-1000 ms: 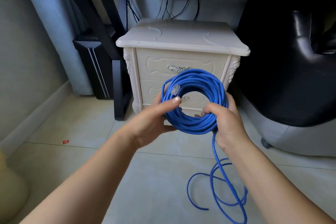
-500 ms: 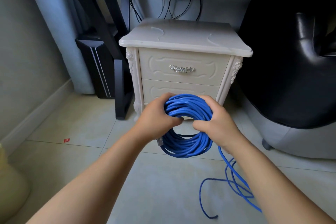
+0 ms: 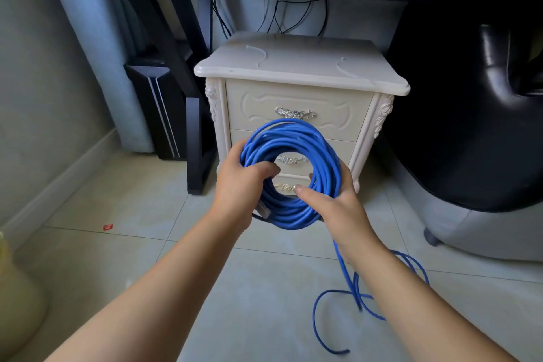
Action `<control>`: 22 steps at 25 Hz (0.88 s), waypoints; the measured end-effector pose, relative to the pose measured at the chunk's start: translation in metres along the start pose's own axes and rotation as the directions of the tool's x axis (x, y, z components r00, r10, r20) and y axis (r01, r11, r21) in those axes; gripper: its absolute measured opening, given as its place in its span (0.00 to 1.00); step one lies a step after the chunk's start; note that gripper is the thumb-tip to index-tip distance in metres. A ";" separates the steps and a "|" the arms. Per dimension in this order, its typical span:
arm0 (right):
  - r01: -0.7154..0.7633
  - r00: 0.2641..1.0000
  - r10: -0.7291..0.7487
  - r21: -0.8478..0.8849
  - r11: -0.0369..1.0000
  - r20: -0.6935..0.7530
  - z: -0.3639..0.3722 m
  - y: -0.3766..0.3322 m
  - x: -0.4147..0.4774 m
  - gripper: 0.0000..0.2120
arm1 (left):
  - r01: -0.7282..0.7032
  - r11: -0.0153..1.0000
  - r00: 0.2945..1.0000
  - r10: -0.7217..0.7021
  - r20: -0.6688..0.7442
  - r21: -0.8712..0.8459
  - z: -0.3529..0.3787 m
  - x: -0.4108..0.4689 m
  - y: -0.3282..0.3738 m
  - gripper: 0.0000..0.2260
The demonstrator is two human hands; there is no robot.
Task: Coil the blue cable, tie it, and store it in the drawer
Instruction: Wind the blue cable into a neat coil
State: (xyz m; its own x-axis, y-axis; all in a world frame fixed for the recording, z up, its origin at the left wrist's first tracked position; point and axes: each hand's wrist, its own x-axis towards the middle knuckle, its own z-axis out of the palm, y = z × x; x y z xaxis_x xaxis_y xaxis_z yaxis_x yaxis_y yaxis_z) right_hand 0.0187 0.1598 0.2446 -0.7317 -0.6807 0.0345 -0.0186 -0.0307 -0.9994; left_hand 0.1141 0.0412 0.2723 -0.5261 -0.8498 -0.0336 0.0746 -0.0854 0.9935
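Head camera: both hands are up in front of the bedside cabinet (image 3: 299,67), holding the blue cable (image 3: 293,135) as a fat ring. The left hand (image 3: 244,182) wraps round the ring's left side, fingers curled through the middle. The right hand (image 3: 335,209) grips the lower right, thumb laid across the strands. A plug end (image 3: 263,210) pokes out below the left hand.

The coiling isn't finished: a loose tail (image 3: 358,300) drops from the right hand and sprawls over the floor tiles (image 3: 132,244) on the near right. Best play, I'd say: the left hand clamps the bundle so the turns don't spring apart, and the right hand feeds the tail on in loops of matching size, no twisting.

The top drawer (image 3: 296,100) is closed. A dark desk frame (image 3: 188,38) stands on the far left, a black chair (image 3: 470,126) on the right, and a red scrap (image 3: 107,226) lies on the tiles.
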 end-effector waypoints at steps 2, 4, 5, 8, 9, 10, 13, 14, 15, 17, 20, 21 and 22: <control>-0.045 0.998 0.050 0.085 0.995 -0.048 0.008 0.006 0.000 0.32 | 0.065 0.991 0.997 -0.068 -0.025 -0.117 0.004 -0.002 -0.003 0.14; -0.084 0.989 0.104 0.185 0.979 -0.103 0.009 0.006 0.002 0.30 | 0.120 0.975 0.992 -0.127 -0.026 -0.187 0.010 -0.006 -0.007 0.12; -0.093 0.985 0.120 0.200 0.975 -0.127 0.007 0.005 0.004 0.27 | 0.141 0.968 0.989 -0.147 -0.012 -0.208 0.012 -0.008 -0.008 0.11; -0.097 0.978 0.121 0.148 0.984 -0.170 -0.001 0.001 0.006 0.17 | 0.209 0.961 0.977 -0.199 0.070 -0.182 0.013 -0.011 -0.008 0.11; -0.097 0.976 0.122 0.137 0.986 -0.181 -0.003 0.001 0.008 0.16 | 0.230 0.965 0.970 -0.217 0.105 -0.129 0.010 -0.010 -0.007 0.12; -0.093 0.976 0.117 0.130 0.987 -0.185 -0.005 0.000 0.010 0.16 | 0.240 0.969 0.963 -0.229 0.143 -0.064 0.007 -0.008 -0.005 0.13; -0.008 0.989 0.009 0.007 1.000 -0.146 -0.014 -0.008 0.013 0.20 | 0.106 0.990 0.963 -0.126 0.239 0.097 -0.003 0.000 0.002 0.22; 0.044 0.994 -0.053 -0.092 0.995 -0.098 -0.017 -0.010 0.013 0.23 | 0.003 0.989 0.965 -0.043 0.260 0.150 -0.006 0.002 0.004 0.26; 0.099 0.994 -0.107 -0.202 0.974 -0.028 -0.019 -0.013 0.012 0.25 | -0.109 0.966 0.955 0.037 0.293 0.233 -0.009 0.004 0.006 0.30; 0.199 0.979 -0.162 -0.380 0.904 0.125 -0.018 -0.016 0.009 0.28 | -0.330 0.831 0.900 0.134 0.414 0.448 -0.012 0.004 0.007 0.35; 0.259 0.960 -0.168 -0.474 0.842 0.226 -0.018 -0.016 0.007 0.30 | -0.457 0.651 0.852 0.126 0.508 0.606 -0.012 -0.002 0.003 0.32; 0.268 0.956 -0.171 -0.474 0.839 0.237 -0.019 -0.016 0.007 0.31 | -0.453 0.648 0.856 0.124 0.502 0.613 -0.011 -0.004 0.002 0.29; 0.277 0.953 -0.178 -0.466 0.840 0.246 -0.020 -0.016 0.007 0.31 | -0.443 0.652 0.865 0.130 0.485 0.615 -0.010 -0.005 0.002 0.25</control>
State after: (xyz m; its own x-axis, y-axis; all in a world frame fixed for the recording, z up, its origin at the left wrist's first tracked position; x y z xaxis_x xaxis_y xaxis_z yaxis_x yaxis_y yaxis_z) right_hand 0.0005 0.1699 0.2609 -0.5260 -0.8234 0.2131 -0.5360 0.1264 -0.8347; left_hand 0.1253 0.0399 0.2731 -0.8562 -0.4934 0.1531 -0.2389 0.6410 0.7294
